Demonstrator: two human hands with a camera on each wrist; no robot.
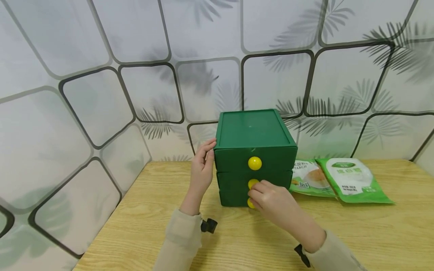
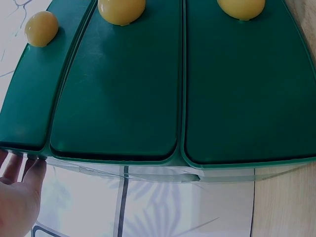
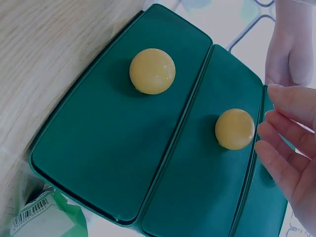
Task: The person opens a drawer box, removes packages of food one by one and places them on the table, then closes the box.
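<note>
A green three-drawer box (image 1: 251,130) with round yellow knobs stands on the table, its drawers closed. My left hand (image 1: 200,169) rests its fingers against the box's left side near the top drawer; in the left wrist view, its fingertips meet the side edge. In front of the lower drawers is my right hand (image 1: 272,197), close to the middle knob (image 1: 252,183) and partly covering the bottom knob (image 1: 250,203). The right wrist view shows its fingers (image 3: 279,165) loosely bent beside the middle knob (image 3: 235,129), with nothing held. Above them is the top knob (image 1: 255,163).
Two green-and-white food packets, a starch packet (image 1: 310,177) and another packet (image 1: 352,178), lie to the right of the box. The wooden table (image 1: 383,233) meets a patterned wall covering (image 1: 207,90) behind and at the left.
</note>
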